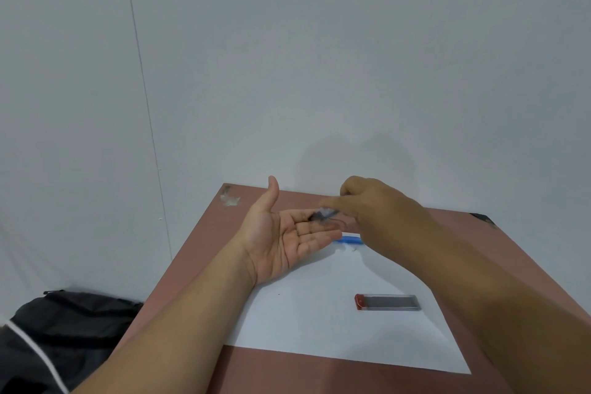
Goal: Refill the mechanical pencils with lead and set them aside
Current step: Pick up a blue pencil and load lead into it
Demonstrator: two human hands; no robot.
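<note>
The person stands over a reddish-brown table [198, 249] with a white sheet of paper [319, 323] spread on it, probably so thin leads and small parts show up against it. The left hand [287, 240] is held palm up above the far edge of the paper, fingers straight and together, thumb raised: an open, flat grip acting as a small tray. On its fingers lies a dark, blurred little thing [321, 216], perhaps a pencil cap or part; I cannot tell which.

The right hand [374, 208] comes in from the right with its fingers curled down over that same spot, fingertips touching or just at the small piece. It looks like a pinch, either picking the piece off the left fingers or laying it there, but motion blur hides whether the fingertips have actually closed on it.

A blue mechanical pencil [350, 240] lies on the paper just beyond and below the two hands, mostly covered by them; only a short stretch shows. Nearer, well apart from the hands, a clear lead case [388, 302] with a red end lies flat on the paper. A black bag [64, 329] sits low on the left, off the table.

I judge the refill to be midway, with the pencil apart.
</note>
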